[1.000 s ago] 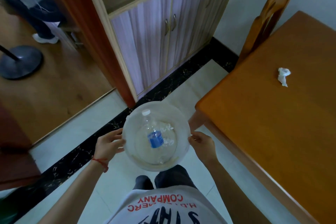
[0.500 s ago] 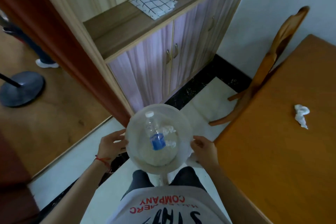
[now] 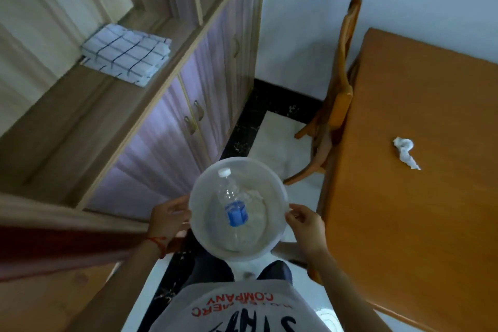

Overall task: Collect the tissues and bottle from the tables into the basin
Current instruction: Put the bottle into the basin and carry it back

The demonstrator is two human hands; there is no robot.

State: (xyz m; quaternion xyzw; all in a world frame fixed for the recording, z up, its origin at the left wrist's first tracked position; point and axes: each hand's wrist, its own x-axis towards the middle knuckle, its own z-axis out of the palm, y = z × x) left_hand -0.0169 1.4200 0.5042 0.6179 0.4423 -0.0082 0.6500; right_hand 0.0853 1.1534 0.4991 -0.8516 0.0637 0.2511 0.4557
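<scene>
Both hands clasping a translucent basin [image 3: 272, 183], left hand [image 3: 168, 219] at nine o'clock, right hand [image 3: 305, 225] at three, plastic water bottle [image 3: 233, 205] lying inside, crumpled tissue [image 3: 405, 152] on wooden table [image 3: 417, 224] toward two o'clock.

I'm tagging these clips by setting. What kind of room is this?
Probably a home dining area: a wooden table with a wooden chair tucked against it, and a built-in cabinet whose shelf holds a folded checked cloth.
</scene>
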